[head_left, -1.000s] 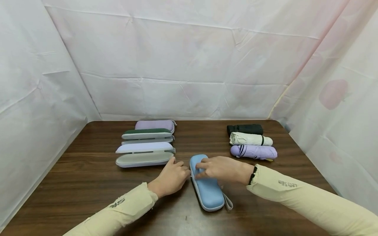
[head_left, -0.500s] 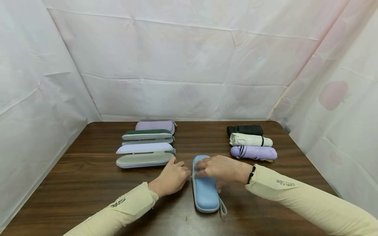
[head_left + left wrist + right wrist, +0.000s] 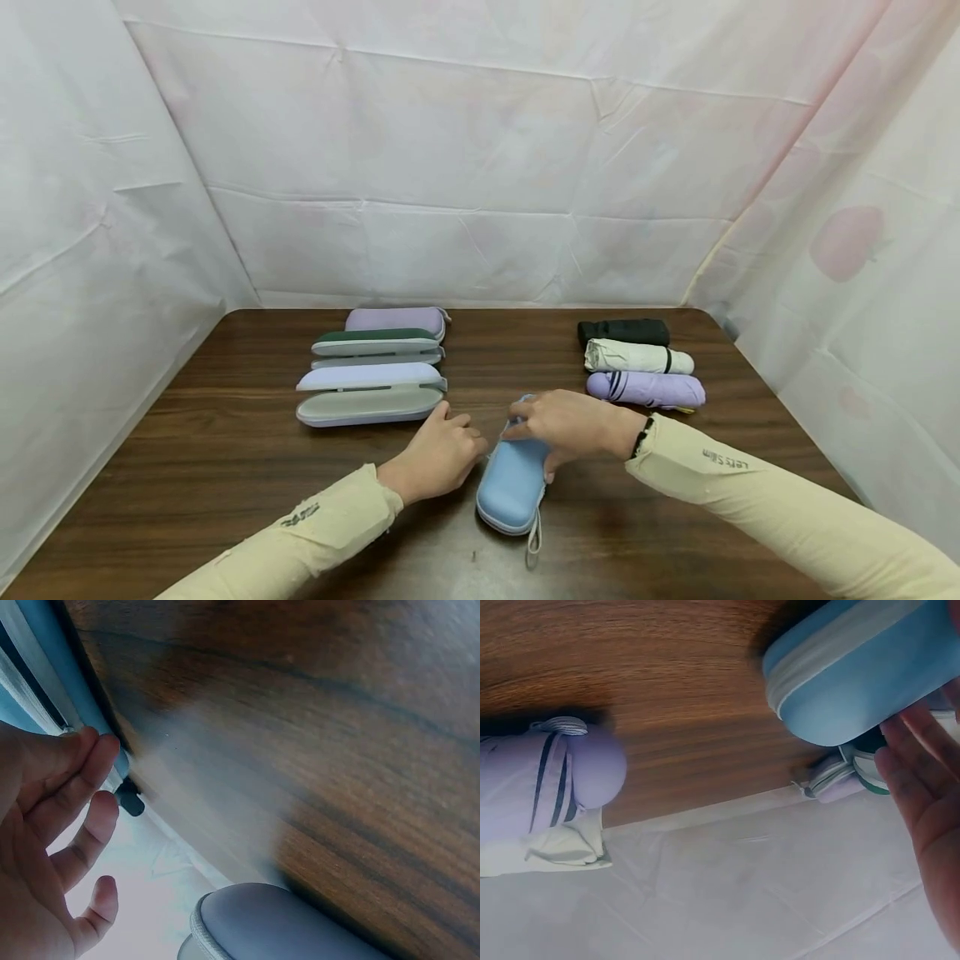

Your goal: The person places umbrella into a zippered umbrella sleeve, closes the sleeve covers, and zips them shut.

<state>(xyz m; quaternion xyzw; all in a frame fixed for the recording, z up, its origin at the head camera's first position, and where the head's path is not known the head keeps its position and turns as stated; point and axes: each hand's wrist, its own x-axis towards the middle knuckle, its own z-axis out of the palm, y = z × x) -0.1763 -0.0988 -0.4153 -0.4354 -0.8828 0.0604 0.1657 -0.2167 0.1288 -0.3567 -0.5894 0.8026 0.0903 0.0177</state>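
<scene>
Left hand [image 3: 437, 457]: apparently pinches grey fabric zipper [image 3: 36, 660]
Right hand [image 3: 568, 425]: holds oblong light-blue case [image 3: 512, 490], lid still down
Open already: oblong green case [image 3: 375, 337], pale-lavender case [image 3: 369, 377]

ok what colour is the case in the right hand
The case is light blue, clearest in the head view.

Smooth, matt blue case [image 3: 512, 487]

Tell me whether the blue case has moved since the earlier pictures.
Yes. In the head view, the blue case has turned, its near end swinging left, closer to the small dark mark on the table.
</scene>
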